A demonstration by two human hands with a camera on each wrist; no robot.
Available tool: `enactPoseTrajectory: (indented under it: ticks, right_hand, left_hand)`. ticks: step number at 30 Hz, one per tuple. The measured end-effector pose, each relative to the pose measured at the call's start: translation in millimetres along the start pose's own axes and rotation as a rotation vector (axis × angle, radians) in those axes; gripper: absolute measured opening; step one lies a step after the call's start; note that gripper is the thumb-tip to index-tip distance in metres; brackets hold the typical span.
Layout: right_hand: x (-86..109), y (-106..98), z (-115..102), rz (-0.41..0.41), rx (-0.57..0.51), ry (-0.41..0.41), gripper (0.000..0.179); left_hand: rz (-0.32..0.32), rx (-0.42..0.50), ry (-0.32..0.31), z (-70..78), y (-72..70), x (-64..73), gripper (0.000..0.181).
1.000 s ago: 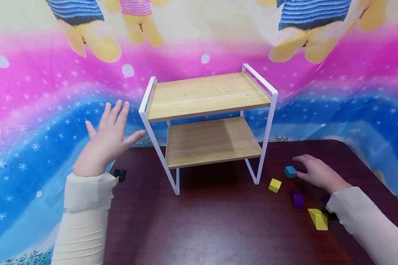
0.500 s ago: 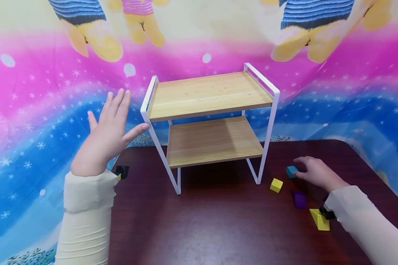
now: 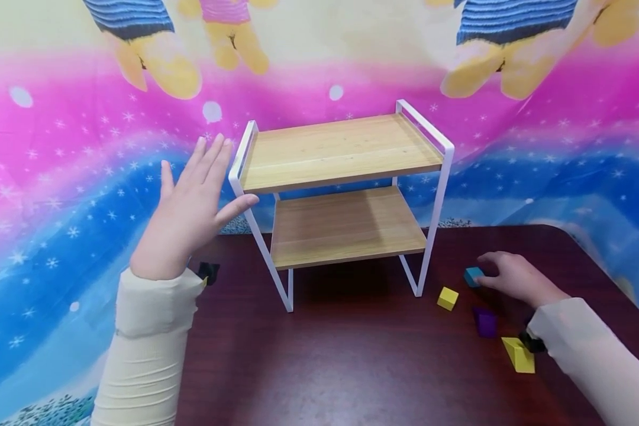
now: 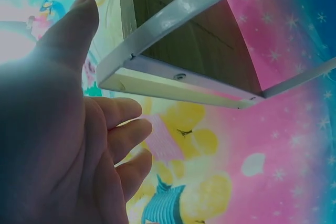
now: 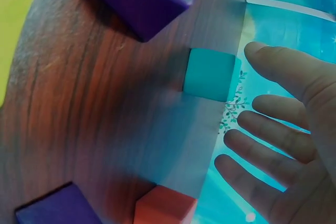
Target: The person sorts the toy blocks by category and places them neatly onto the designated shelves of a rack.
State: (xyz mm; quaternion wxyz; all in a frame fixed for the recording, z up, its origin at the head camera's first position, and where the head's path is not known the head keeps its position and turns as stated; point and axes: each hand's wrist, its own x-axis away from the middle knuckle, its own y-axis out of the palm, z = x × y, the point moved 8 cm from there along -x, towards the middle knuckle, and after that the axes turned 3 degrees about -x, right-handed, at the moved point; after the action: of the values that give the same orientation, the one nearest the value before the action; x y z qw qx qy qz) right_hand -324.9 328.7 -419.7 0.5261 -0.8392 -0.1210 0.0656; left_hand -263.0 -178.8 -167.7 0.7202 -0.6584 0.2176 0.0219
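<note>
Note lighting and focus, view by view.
Head: soft sheen on the dark table, shadow beneath the shelf; left wrist: bright glare at the left edge, left hand mostly shaded; right wrist: teal block fairly crisp, yellow shape at the edge soft.

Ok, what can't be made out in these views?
Head: the orange block and part of the teal block, apparently behind the right hand.
Right wrist: much of a yellow block, cut off by the left and top edges.
Left wrist: much of the shelf unit, cut off by the top and right edges.
</note>
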Motion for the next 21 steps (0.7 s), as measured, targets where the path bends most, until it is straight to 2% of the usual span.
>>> enactPoseTrajectory:
  ticks: [12,21]
  right_hand:
    - [-6.6,3.3,-8.8,-0.019,-0.017,-0.001,0.058]
    - [-9.8,6.3,-7.7,-0.028,-0.001,0.010,0.049]
  left_hand:
    - [-0.039,-0.044,0.001,4.6,-0.6,0.3,0.099]
    - [-0.021,-0.043,0.049,7.5,-2.4,1.4,0.102]
